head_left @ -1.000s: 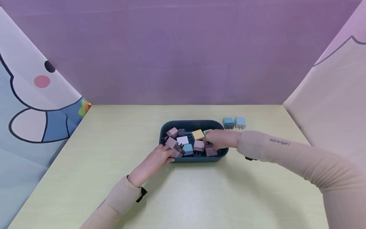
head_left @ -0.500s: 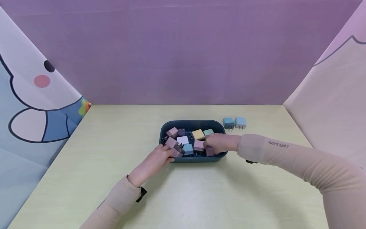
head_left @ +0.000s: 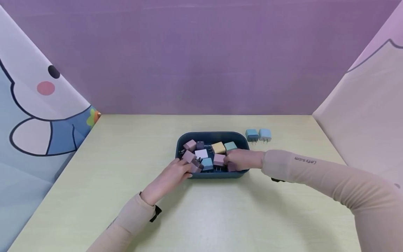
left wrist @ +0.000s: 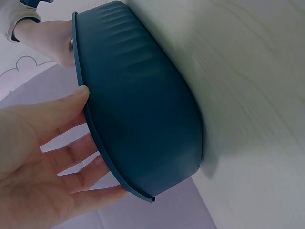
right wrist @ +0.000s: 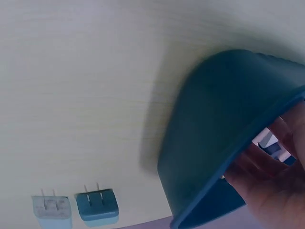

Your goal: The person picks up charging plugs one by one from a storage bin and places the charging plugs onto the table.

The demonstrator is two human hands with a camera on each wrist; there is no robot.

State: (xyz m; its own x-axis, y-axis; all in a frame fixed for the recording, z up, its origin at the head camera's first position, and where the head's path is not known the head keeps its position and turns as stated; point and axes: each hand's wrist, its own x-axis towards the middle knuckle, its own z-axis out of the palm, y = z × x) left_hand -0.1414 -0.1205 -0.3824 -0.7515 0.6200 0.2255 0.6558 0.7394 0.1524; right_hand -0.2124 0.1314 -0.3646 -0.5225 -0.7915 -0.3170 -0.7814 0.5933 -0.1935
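A dark blue plastic bin stands on the table, with several charger plugs inside it. My left hand grips the bin's left rim: in the left wrist view the thumb lies on the outer side and the fingers reach behind the rim. Two pink charger plugs lie right at those fingertips. My right hand reaches over the right rim, its fingers down in the bin beside a pink charger plug. A mauve charger plug is partly covered by this hand. I cannot tell whether the fingers hold it.
On the table behind the bin's right end, two blue charger plugs stand side by side, prongs toward me. Also in the bin are yellow, white, green and blue charger plugs. A purple backdrop rises behind the table.
My right hand has shifted slightly toward me inside the bin, uncovering the green charger plug and covering more of the mauve one. My left hand has stayed in place.
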